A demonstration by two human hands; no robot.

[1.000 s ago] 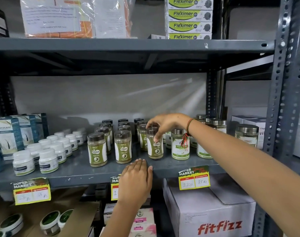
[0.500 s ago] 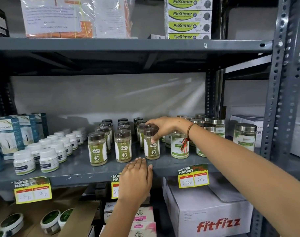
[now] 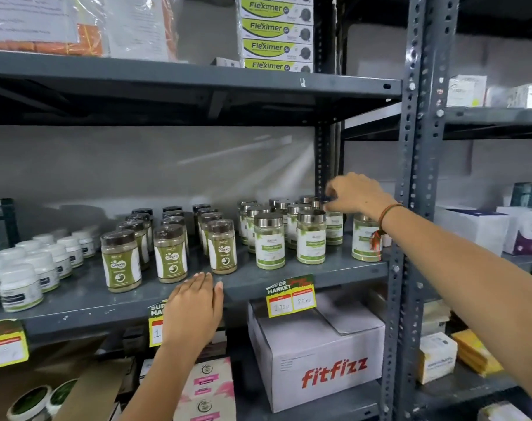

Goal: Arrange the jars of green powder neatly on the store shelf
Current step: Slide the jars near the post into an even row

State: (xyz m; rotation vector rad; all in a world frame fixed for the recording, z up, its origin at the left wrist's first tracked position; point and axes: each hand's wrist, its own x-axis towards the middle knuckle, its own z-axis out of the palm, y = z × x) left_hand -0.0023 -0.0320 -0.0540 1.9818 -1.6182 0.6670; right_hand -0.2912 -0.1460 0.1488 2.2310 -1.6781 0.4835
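On the grey shelf (image 3: pixel 349 271) stand two groups of jars of green powder: brown-lidded jars (image 3: pixel 222 247) with white-and-green labels, in three rows running front to back, and to their right a cluster of silver-lidded jars (image 3: pixel 311 237) with pale labels, less evenly spaced. One silver-lidded jar (image 3: pixel 364 238) stands apart at the right end of the shelf, near the upright post (image 3: pixel 410 208). The right hand (image 3: pixel 357 194) reaches in from the right, arm outstretched, hovering over the back of the silver-lidded cluster; its fingers are curled and blurred, so whether it grips a lid cannot be told. The left hand (image 3: pixel 194 308) lies flat and open, palm down, on the shelf's front edge just before the brown-lidded jars, holding nothing
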